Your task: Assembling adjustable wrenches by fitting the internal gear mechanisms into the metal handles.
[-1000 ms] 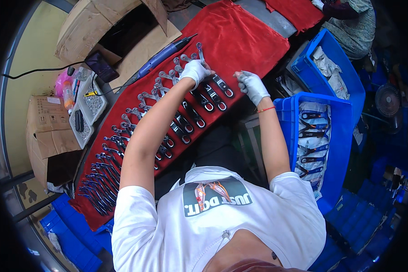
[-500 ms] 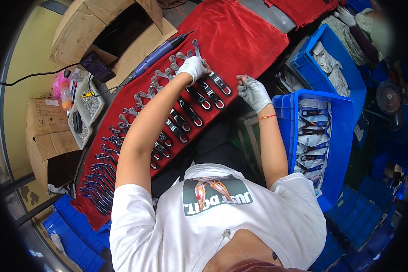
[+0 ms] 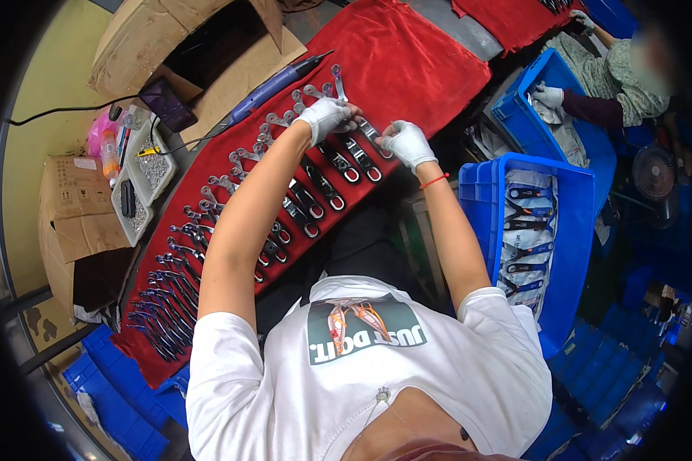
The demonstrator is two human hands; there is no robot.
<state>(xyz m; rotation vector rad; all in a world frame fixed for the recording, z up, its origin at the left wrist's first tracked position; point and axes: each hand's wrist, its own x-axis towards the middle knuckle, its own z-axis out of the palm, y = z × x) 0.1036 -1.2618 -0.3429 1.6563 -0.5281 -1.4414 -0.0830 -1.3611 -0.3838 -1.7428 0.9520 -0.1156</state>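
Note:
A row of wrenches with metal heads and dark, loop-ended handles lies on the red cloth [image 3: 430,65]. My left hand [image 3: 324,120], in a white glove, reaches across to the right end of the row. Its fingers close on the neck of the last wrench [image 3: 370,132], whose ringed head shows beyond them. By the loop end of that same wrench is my right hand [image 3: 409,144], also gloved. Its fingertips are pinched together; what they hold, if anything, is too small to make out. More wrenches [image 3: 311,188] lie beneath and beside my left forearm.
A purple power screwdriver [image 3: 265,96] and an open cardboard box [image 3: 158,42] lie along the far edge. White trays [image 3: 150,170] of small metal parts stand left. At right, a blue crate [image 3: 569,223] holds wrapped tools; beyond it, a co-worker's gloved hand [image 3: 547,95] reaches into another crate.
My right hand has moved left to the handle end of the last wrench. My left hand stays near its head. The co-worker's hand has come into the far crate.

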